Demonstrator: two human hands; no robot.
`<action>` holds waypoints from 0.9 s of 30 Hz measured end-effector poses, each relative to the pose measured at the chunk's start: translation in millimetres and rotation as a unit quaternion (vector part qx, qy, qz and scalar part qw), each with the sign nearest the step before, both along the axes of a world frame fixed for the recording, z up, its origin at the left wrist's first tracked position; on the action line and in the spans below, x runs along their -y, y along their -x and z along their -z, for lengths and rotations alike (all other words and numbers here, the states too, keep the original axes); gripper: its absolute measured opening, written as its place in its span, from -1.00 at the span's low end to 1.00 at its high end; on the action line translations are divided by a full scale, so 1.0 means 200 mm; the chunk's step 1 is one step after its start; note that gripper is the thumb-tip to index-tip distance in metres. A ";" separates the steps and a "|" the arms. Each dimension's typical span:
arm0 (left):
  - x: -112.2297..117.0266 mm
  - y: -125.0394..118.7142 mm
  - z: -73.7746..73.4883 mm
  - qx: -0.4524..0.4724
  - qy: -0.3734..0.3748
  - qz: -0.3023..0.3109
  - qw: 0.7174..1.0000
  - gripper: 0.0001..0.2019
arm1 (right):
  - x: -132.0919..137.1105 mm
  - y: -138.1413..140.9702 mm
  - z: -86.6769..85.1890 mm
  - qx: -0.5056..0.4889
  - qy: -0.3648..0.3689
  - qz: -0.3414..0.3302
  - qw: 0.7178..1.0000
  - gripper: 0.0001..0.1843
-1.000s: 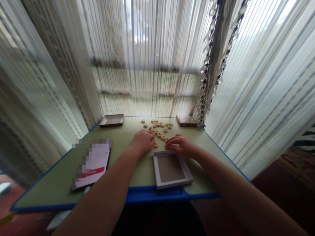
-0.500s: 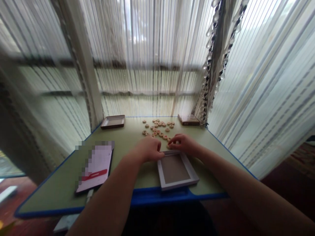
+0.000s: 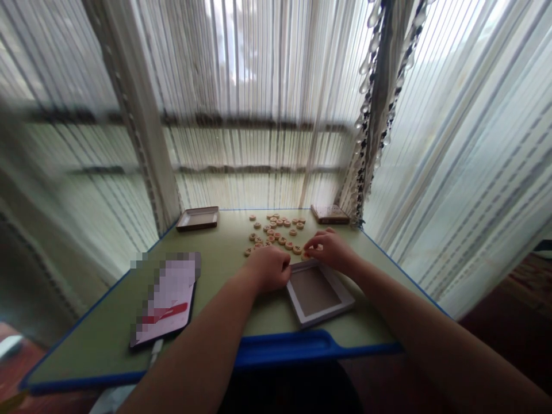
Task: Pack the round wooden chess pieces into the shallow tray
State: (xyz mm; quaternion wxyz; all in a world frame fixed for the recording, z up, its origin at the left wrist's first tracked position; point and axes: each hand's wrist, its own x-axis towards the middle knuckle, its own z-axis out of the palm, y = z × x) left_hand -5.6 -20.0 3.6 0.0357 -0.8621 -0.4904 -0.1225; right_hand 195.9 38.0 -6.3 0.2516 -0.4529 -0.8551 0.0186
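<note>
While the left hand (image 3: 271, 269) lies curled at the far-left corner of the white-rimmed shallow square tray (image 3: 330, 314), its grip hidden from me, the right hand (image 3: 331, 250) pinches a round tan wooden disc (image 3: 318, 248) just past the tray's far edge on the green table (image 3: 224, 259).

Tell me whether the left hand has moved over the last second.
Yes. The left hand has drawn back from the scattered discs toward the person, to the far left corner of the white tray.
</note>
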 end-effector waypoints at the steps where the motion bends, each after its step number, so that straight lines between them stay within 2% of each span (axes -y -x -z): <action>1: 0.00 0.00 0.00 0.003 -0.001 0.000 1.000 -0.78 | 0.00 0.00 -0.01 0.006 0.002 0.000 1.000 -0.83; 6: 0.00 0.02 -0.03 0.024 0.013 -0.014 1.000 -0.80 | 0.01 -0.01 -0.03 0.038 0.031 0.006 0.999 -0.68; 12: -0.01 0.03 -0.01 0.037 0.030 -0.057 0.997 -0.81 | 0.01 -0.02 -0.04 0.033 0.073 0.019 0.997 -0.63; 15: -0.01 0.03 0.00 0.032 0.015 -0.055 0.998 -0.79 | 0.01 -0.02 -0.04 0.021 0.110 0.022 0.993 -0.64; 19: -0.02 0.03 0.00 0.016 -0.004 -0.039 0.999 -0.80 | 0.01 0.00 -0.02 -0.004 0.115 0.019 0.993 -0.67; 23: -0.02 0.04 0.00 0.014 0.002 -0.033 0.999 -0.80 | 0.00 0.02 0.00 -0.038 0.162 0.020 0.986 -0.69; 27: -0.02 0.05 -0.01 0.021 0.000 -0.028 0.999 -0.80 | 0.01 0.03 0.00 -0.072 0.176 0.019 0.981 -0.76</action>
